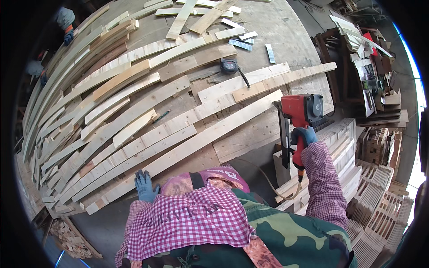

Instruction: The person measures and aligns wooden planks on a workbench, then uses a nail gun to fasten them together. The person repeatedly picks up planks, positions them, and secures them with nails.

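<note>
My right hand (307, 135), in a blue-grey glove, is closed around the grip of a red air nail gun (298, 110). The gun's nose touches or hovers just over the right end of a long pale wooden strip (210, 135); which one I cannot tell. Its black magazine points down toward me, and a hose runs from its handle. My left hand (146, 185), gloved too, lies with fingers spread at the strip's near edge, toward its left end. Beyond the strip, more boards (174, 118) lie roughly parallel on the worktable (263, 31).
A black tape measure (229, 66) and a green pencil (161, 116) lie among the boards. White-blue nail strips (270, 53) sit farther back. Stacked slatted wood (375, 192) stands at right, a scrap bin (71, 236) at lower left. Another person's gloved hand (68, 37) shows far left.
</note>
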`<state>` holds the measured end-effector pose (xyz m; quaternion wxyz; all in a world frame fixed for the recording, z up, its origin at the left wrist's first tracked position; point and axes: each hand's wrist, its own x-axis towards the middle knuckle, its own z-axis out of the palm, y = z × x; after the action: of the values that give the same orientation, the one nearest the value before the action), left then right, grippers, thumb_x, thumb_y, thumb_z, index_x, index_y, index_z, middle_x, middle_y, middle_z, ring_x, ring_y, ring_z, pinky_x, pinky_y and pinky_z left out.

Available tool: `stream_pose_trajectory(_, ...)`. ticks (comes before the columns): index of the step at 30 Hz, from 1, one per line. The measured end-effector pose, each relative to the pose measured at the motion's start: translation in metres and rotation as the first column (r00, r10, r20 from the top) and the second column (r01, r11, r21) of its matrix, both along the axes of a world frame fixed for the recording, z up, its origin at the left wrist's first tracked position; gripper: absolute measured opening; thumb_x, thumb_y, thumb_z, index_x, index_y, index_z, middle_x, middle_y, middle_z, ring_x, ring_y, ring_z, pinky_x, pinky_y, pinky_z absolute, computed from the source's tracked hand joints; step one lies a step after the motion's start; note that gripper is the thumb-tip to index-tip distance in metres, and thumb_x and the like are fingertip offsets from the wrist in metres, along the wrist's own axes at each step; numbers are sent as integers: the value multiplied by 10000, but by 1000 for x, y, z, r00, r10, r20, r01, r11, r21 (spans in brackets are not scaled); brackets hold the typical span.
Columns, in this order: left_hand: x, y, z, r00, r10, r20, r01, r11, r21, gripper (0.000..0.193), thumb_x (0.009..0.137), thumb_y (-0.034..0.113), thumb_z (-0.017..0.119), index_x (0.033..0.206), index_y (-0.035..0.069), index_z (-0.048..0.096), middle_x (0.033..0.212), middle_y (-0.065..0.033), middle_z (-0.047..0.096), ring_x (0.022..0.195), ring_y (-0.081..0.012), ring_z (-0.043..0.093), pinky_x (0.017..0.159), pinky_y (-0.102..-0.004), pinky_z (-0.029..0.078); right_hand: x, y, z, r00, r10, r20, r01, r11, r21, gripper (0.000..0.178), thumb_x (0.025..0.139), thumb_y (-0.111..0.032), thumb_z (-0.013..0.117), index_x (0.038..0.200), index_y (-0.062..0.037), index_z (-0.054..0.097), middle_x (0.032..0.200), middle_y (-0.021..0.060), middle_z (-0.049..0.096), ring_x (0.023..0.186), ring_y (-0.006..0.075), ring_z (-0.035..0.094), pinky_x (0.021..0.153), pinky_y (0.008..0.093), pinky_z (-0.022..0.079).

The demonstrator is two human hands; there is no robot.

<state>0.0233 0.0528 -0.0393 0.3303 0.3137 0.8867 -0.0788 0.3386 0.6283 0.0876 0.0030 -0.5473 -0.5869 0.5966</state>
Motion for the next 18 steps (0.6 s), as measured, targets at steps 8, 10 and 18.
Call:
stream_pose_trajectory(8,-4,16,12,999,-15,32,16,1000,-15,909,782,407,640,1452,29,154,1510,-247,54,1388,-426,78,1118,-505,90,6,9,-14,978,-136,-161,173,955,241,103,790,-60,572,838,30,564,599,115,580,540,194,589,524,278,483)
stream_pose_trajectory(10,-4,20,13,999,-10,37,9,1000,7,895,783,407,638,1447,26,173,1507,-248,72,1384,-429,93,1115,-505,101,-3,26,-23,985,-111,-135,162,870,465,343,781,-43,629,1096,24,511,703,125,616,604,180,585,562,293,489)
stream_pose_trajectory(18,-3,31,38,984,179,6,-178,975,129,687,820,381,594,1387,87,343,1484,-189,210,1374,-377,177,1118,-463,161,-61,150,-55,931,177,319,-346,705,619,182,768,-114,528,948,-102,556,573,39,516,471,137,510,416,310,373)
